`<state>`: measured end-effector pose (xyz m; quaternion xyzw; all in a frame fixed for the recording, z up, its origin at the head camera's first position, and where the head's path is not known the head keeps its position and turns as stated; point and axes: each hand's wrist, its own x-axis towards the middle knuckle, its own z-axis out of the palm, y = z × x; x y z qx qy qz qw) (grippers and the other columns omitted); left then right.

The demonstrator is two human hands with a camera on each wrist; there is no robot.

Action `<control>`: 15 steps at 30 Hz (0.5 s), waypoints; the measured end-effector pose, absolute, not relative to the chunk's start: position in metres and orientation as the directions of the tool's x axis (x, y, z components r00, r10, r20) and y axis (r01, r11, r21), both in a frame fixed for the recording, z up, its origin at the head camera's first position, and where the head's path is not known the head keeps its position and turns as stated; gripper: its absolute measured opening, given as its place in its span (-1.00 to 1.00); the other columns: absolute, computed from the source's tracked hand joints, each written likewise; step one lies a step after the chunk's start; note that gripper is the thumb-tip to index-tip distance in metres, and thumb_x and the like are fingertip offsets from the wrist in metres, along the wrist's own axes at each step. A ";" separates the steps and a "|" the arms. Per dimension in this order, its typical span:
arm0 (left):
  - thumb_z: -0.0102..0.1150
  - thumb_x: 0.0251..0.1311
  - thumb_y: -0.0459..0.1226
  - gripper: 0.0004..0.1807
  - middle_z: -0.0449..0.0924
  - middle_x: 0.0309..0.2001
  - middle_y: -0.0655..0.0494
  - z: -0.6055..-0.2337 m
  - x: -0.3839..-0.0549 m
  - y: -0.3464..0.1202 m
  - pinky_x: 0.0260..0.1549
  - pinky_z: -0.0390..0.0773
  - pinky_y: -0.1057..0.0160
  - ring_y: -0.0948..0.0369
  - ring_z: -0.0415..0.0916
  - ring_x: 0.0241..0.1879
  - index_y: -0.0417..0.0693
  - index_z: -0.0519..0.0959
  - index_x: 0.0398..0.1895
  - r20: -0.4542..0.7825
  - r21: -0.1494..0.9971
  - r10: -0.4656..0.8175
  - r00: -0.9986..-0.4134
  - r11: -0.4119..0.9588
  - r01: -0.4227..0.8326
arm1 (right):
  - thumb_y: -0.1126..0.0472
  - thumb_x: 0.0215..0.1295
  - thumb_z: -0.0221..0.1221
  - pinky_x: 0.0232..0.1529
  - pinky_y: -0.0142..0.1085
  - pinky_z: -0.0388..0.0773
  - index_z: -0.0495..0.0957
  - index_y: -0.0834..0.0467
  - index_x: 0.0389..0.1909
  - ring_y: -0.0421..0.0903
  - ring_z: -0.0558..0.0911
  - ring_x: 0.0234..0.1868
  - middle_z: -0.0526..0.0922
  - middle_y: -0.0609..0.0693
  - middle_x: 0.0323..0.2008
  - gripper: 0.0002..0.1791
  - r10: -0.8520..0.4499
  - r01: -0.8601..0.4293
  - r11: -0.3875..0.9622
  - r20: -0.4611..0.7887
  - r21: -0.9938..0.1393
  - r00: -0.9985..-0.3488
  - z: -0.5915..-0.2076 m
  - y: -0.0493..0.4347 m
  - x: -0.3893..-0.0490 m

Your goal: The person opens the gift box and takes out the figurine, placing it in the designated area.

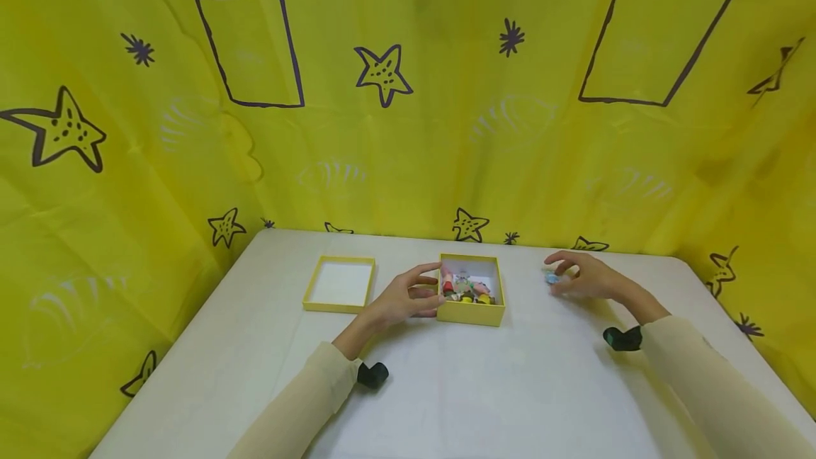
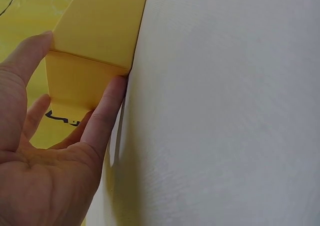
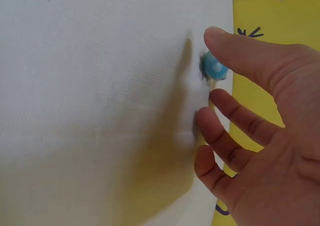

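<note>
A yellow box (image 1: 470, 314) with a white inside stands on the table, holding several small colourful figurines (image 1: 468, 289). My left hand (image 1: 398, 299) is at its left side, fingertips touching the wall. In the left wrist view that hand's fingers (image 2: 104, 110) lie fairly straight against the box (image 2: 97, 25). To the right, my right hand (image 1: 586, 278) hovers low over the table with loosely bent fingers. Beside its thumb is a small light-blue thing with white dots (image 3: 214, 65); its kind is unclear, partly hidden behind the thumb. Nothing shows gripped between those fingers.
A shallow yellow-rimmed lid (image 1: 341, 307), white inside, lies left of the box. The white-covered table (image 1: 478, 395) meets a yellow curtain (image 1: 421, 147) printed with stars and frames along its back and sides. Dark straps (image 1: 623, 338) sit at both wrists.
</note>
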<state>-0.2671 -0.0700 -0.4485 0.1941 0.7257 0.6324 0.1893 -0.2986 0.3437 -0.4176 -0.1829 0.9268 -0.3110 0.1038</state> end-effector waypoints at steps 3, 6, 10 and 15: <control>0.36 0.34 -0.27 -0.19 0.35 0.38 -0.18 -0.448 -0.266 -0.071 0.01 0.72 0.11 0.00 0.50 0.22 0.07 0.21 0.60 -0.029 0.989 0.518 -0.855 0.136 0.049 | 0.14 0.23 0.46 -0.04 0.02 0.63 0.40 0.30 0.32 0.16 0.66 -0.11 0.63 0.31 0.02 -0.29 -0.445 -0.311 0.744 -0.091 -0.591 -0.891 -0.411 0.343 -0.296; 0.35 0.35 -0.27 -0.19 0.35 0.38 -0.19 -0.448 -0.266 -0.071 0.02 0.71 0.12 -0.01 0.49 0.23 0.06 0.21 0.60 -0.028 0.989 0.521 -0.853 0.139 0.053 | 0.13 0.26 0.45 -0.07 0.00 0.63 0.36 0.31 0.35 0.14 0.68 -0.14 0.61 0.34 0.03 -0.26 -0.476 -0.343 0.745 -0.096 -0.573 -0.874 -0.404 0.342 -0.293; 0.34 0.35 -0.29 -0.19 0.35 0.38 -0.20 -0.449 -0.267 -0.071 0.00 0.72 0.11 -0.04 0.49 0.26 0.05 0.20 0.61 -0.027 0.991 0.527 -0.850 0.122 0.045 | 0.11 0.28 0.43 -0.10 0.01 0.65 0.32 0.32 0.37 0.16 0.68 -0.13 0.57 0.38 0.07 -0.24 -0.498 -0.359 0.750 -0.116 -0.556 -0.859 -0.395 0.342 -0.292; 0.35 0.34 -0.28 -0.19 0.35 0.37 -0.19 -0.450 -0.267 -0.070 0.02 0.71 0.11 -0.04 0.49 0.26 0.05 0.22 0.60 -0.021 0.991 0.526 -0.850 0.125 0.053 | 0.10 0.28 0.43 -0.05 0.11 0.65 0.29 0.33 0.39 0.21 0.65 -0.09 0.53 0.42 0.11 -0.21 -0.506 -0.366 0.764 -0.142 -0.532 -0.851 -0.387 0.342 -0.292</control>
